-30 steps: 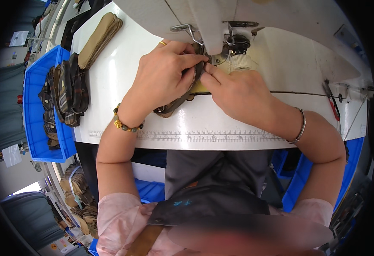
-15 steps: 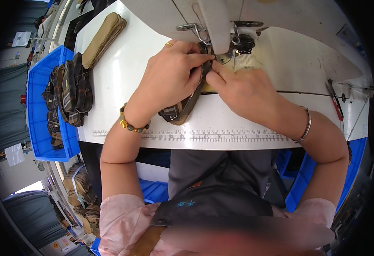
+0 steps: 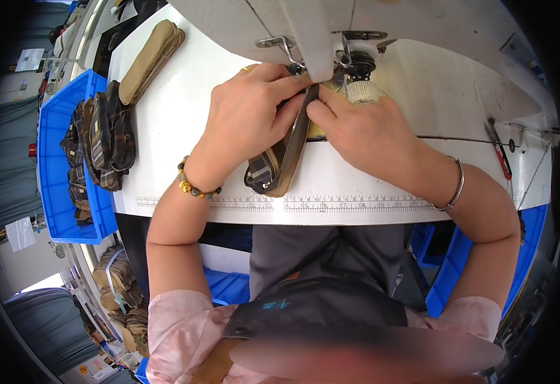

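A zippered pouch piece (image 3: 294, 152), brown with dark plaid cloth, lies under the head of a white sewing machine (image 3: 318, 38). Its metal zipper runs lengthwise toward me, and the near end rests on the table. My left hand (image 3: 246, 112) grips the piece from the left, thumb and fingers closed on its edge by the machine's foot. From the other side my right hand (image 3: 370, 131) pinches the far end of the same piece, fingertips bunched. The machine head partly hides the spot where the fingers meet, and the needle cannot be made out.
At left, a blue bin (image 3: 104, 214) holds plaid pouches (image 3: 104, 134), some spilling onto the white table. A stack of tan fabric strips (image 3: 152, 61) lies beyond. A printed ruler (image 3: 321, 203) lines the near edge. Red-handled snips (image 3: 501, 153) lie at right.
The pouch piece's near end has swung slightly toward me and straightened, showing more of the zipper and brown side. Both hands keep their grip near the machine's foot.
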`<state>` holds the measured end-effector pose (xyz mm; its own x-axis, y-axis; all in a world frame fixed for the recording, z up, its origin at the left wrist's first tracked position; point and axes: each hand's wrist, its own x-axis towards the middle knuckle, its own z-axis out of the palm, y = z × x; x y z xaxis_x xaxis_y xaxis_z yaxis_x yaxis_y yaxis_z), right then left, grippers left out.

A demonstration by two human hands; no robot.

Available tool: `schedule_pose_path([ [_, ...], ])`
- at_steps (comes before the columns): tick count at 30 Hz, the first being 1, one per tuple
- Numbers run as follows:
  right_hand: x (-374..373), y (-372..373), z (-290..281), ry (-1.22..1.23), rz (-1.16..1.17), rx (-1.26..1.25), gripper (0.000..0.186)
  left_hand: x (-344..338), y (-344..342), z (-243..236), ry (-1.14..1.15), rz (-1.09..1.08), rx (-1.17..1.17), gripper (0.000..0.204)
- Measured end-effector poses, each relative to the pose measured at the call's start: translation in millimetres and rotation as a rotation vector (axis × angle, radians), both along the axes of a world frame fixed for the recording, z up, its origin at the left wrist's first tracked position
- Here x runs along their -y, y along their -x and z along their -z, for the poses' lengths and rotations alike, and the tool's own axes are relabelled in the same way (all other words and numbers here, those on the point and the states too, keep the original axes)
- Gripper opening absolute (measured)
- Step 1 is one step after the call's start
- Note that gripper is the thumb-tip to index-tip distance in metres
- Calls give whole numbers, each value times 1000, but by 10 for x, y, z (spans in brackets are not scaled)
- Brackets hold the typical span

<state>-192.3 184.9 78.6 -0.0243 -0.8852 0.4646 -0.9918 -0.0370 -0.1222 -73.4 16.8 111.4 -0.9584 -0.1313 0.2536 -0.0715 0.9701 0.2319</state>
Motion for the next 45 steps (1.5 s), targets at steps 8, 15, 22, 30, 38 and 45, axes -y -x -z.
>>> schedule_pose_path([
  [8,-30,-49,48,-26,-85,13,14,148,-12,41,-74,92,-45,19],
  [15,-15,-95,61,-31,-162,162,16,120,-4,50,-104,51,-62,21],
  [22,-27,-108,12,-86,-178,203,13,128,1,38,-33,94,-29,24],
  [30,-37,-101,8,-83,-188,181,13,79,-9,35,-58,68,0,21],
  [38,-44,-56,33,-79,-155,98,19,20,-12,80,-26,2,-31,23],
  [45,-118,-101,-47,-113,-135,57,28,81,-142,-76,-161,-39,4,24],
])
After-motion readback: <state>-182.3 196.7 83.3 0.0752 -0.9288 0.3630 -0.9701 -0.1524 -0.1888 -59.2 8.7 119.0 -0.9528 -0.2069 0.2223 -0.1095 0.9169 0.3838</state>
